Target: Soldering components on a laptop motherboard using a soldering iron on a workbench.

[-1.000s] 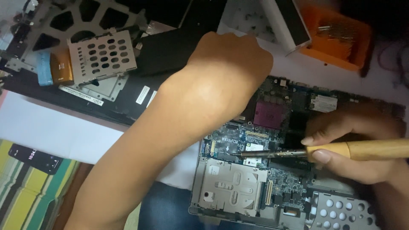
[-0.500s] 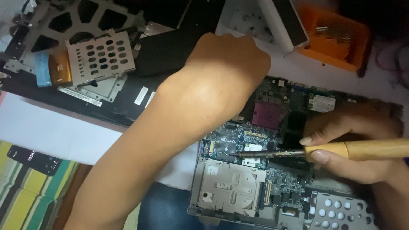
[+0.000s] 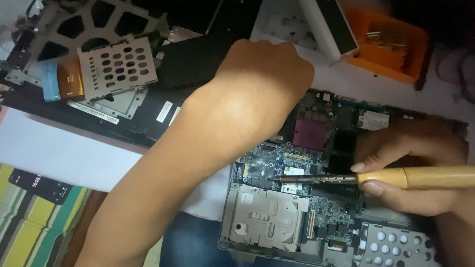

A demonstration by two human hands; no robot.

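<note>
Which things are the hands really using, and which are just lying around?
In use:
right hand
wooden-handled soldering iron
green laptop circuit board
left hand, resting at the board's top edge

Lying about:
perforated grey metal bracket
orange plastic tray
black phone

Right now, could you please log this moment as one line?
left hand: on circuit board | right hand: holds soldering iron | tip: on board | metal bracket: aside

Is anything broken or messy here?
Messy, yes: a computer is in pieces. Its bare circuit board lies open while the right hand holds a wooden-handled soldering iron to it. A perforated metal bracket sits tilted on the black casing. I see no clear breakage.
</note>
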